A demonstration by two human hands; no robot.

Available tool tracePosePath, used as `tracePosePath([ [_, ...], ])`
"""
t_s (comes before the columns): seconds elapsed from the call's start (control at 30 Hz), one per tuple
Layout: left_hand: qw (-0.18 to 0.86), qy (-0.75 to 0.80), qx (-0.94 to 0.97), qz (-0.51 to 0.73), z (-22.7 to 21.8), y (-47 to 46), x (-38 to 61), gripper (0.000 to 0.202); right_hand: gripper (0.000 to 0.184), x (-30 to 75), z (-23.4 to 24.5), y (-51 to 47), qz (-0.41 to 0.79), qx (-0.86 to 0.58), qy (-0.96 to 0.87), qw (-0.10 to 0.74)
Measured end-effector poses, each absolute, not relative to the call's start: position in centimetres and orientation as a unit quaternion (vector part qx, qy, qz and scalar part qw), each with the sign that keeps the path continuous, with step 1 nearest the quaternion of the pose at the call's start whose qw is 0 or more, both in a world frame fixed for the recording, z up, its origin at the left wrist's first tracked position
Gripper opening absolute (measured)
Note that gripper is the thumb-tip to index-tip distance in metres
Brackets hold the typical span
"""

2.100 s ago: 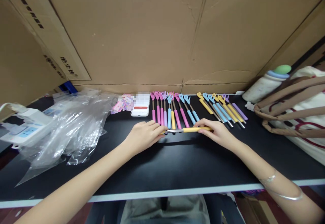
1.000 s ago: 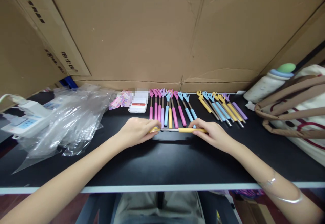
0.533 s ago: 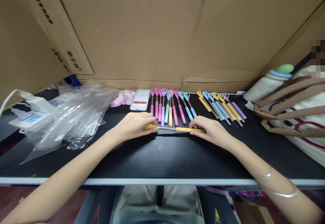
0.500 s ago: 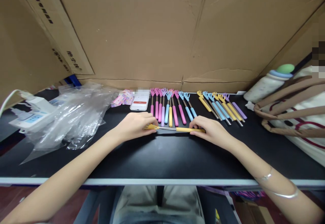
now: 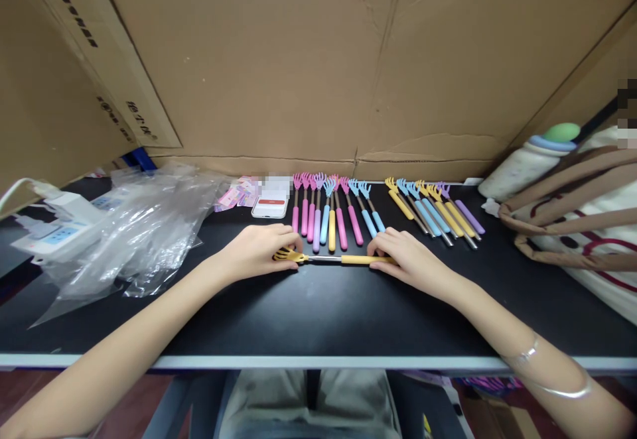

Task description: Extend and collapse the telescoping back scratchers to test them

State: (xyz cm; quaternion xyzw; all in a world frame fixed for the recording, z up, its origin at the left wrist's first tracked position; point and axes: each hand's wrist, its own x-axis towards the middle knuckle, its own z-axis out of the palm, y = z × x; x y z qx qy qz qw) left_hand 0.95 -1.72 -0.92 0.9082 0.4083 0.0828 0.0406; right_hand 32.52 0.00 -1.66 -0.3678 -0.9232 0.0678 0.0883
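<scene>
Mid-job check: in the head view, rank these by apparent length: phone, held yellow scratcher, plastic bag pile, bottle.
Longest to shortest:
1. Plastic bag pile
2. Yellow scratcher and bottle: too close to rank, as the scratcher is partly covered
3. Phone

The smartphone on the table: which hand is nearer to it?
Left. The left hand is just in front of the smartphone; the right hand is farther off, toward the right.

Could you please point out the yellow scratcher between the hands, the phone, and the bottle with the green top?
Yellow scratcher (image 5: 352, 260): head view, on its handle.
Phone (image 5: 271, 201): head view, on its screen.
Bottle (image 5: 516, 168): head view, on its pale body.
</scene>
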Motion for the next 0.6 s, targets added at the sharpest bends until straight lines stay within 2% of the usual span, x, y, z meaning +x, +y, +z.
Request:
tracePosePath([
  [0.33,0.04,0.412,0.909,0.052,-0.4,-1.7,0.2,0.03,0.013,33.1,-1.1,0.0,0.045,-0.369,-0.923,0.103],
  [0.6,0.016,0.41,0.911,0.041,-0.3,-1.8,0.5,0.03,0.013,34.8,5.4,-1.2,-0.069,-0.344,-0.905,0.239],
])
